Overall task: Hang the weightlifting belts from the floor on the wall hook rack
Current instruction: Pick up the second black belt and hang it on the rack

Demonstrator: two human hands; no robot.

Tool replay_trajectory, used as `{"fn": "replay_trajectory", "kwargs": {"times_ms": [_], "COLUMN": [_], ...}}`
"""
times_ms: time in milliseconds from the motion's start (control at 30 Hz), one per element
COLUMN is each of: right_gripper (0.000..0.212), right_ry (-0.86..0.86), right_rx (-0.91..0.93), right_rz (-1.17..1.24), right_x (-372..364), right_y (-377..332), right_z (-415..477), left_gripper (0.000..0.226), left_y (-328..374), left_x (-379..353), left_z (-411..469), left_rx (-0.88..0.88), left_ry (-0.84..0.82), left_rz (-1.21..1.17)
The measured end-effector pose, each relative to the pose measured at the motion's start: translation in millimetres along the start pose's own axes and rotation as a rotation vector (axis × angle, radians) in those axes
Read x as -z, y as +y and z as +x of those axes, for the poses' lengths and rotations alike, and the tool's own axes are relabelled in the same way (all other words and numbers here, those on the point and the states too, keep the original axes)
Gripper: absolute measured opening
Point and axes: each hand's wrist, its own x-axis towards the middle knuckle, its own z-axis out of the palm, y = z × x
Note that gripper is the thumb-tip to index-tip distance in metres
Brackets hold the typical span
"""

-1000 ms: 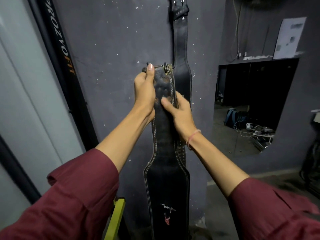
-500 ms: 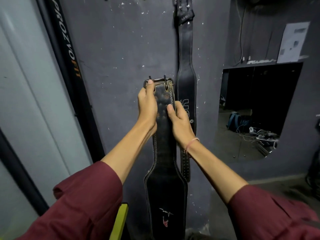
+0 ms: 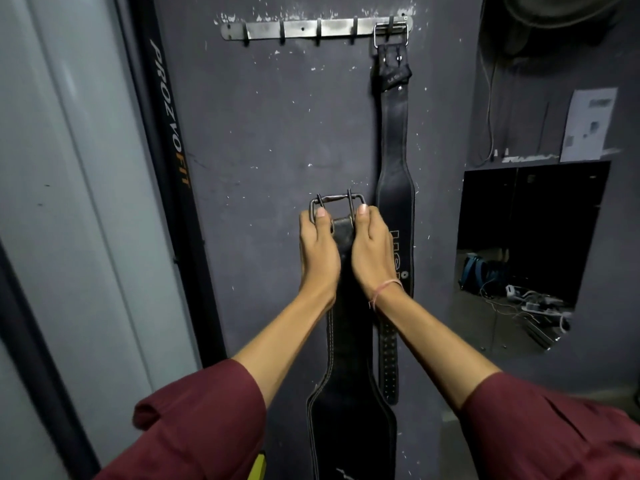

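I hold a black leather weightlifting belt (image 3: 349, 417) upright against the dark wall, its metal buckle (image 3: 337, 202) at the top. My left hand (image 3: 317, 252) grips the belt's left edge just under the buckle. My right hand (image 3: 372, 251) grips the right edge at the same height. A metal wall hook rack (image 3: 311, 29) runs along the wall well above the buckle. A second black belt (image 3: 394, 181) hangs by its buckle from the rack's rightmost hook, right beside my right hand. Several hooks to its left are bare.
A black upright bar with PROZVOFIT lettering (image 3: 173, 126) stands left of the wall panel. At the right a dark opening (image 3: 530, 244) shows a bag and cables on a floor. A paper sheet (image 3: 588, 124) is stuck above it.
Both hands have slid up to the buckle end and now grip its two sides, thumbs up. The view has tilted upward, bringing the hook rack into sight.
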Motion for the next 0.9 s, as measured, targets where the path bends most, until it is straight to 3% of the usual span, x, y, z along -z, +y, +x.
{"fn": "replay_trajectory", "kwargs": {"times_ms": [233, 433, 700, 900], "right_gripper": [0.033, 0.033, 0.025, 0.025], "right_ry": [0.131, 0.217, 0.271, 0.257], "right_rx": [0.057, 0.141, 0.256, 0.314], "right_rz": [-0.012, 0.055, 0.2, 0.279], "right_x": [-35.0, -53.6, -61.2, -65.6], "right_y": [5.1, 8.0, 19.6, 9.4], "right_z": [8.0, 53.4, 175.0, 300.1], "left_gripper": [0.043, 0.041, 0.04, 0.046], "left_y": [-3.9, -4.6, -0.3, 25.2], "left_x": [4.3, -9.0, -75.6, -139.5], "left_z": [21.5, 70.4, 169.6, 278.1], "left_rx": [-0.178, -0.315, -0.518, -0.54], "left_ry": [0.235, 0.277, 0.297, 0.289], "left_rz": [0.195, 0.328, 0.405, 0.383]}}
